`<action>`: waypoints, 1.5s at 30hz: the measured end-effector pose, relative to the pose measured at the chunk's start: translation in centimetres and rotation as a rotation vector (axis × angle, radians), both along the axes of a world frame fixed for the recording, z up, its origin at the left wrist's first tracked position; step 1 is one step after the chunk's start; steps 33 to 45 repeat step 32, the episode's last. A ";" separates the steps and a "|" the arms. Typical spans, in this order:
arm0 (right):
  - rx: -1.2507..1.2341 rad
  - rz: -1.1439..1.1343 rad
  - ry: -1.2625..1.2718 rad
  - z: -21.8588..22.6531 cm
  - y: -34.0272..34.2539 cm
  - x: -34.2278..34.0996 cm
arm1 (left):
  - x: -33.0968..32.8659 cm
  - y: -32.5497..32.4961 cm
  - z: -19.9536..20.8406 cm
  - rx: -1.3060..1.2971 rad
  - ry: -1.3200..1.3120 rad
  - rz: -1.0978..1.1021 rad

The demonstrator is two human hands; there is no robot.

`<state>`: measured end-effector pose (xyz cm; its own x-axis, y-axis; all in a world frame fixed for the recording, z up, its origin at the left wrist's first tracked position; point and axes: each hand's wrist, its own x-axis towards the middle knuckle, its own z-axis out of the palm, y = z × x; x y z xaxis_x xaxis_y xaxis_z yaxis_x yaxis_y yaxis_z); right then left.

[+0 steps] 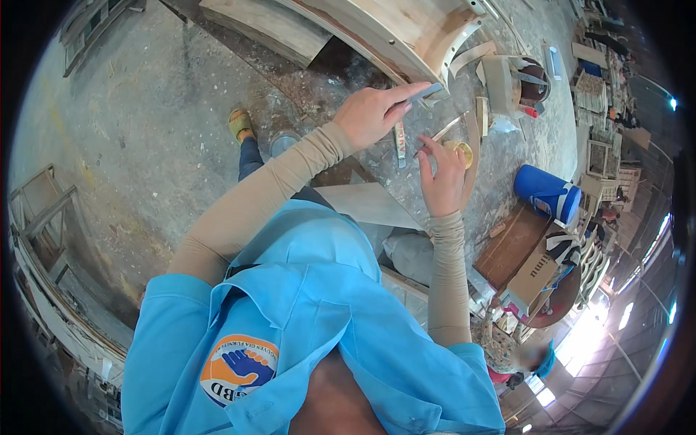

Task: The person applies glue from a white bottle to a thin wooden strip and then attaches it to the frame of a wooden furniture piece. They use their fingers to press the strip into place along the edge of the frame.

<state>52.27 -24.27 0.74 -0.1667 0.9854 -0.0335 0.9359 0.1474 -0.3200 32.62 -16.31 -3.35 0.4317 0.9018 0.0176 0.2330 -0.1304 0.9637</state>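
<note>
My left hand (371, 116) is closed on a flat grey strip (426, 92), pinched between thumb and fingers. The strip's end meets the corner of a curved pale wooden frame (391, 43). Lower and to the right, my right hand (444, 177) pinches a thin, narrow tool (451, 126) that slants up and away. Close to those fingers is a small round yellow tub (461, 151); whether the hand touches it, I cannot tell. Between both hands a flat, narrow labelled tube or stick (400, 143) lies lower down.
A blue drum-shaped cooler (547, 193) stands at right, near a cardboard box (528, 279). A wooden block (268, 29) lies at the upper left of the frame. Wooden frames (51, 217) line the left side. Another person (507, 348) is at lower right.
</note>
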 end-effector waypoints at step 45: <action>0.232 0.007 0.916 11.3 4.4 -6.9 | -3.1 -2.8 1.8 -0.010 -0.072 0.038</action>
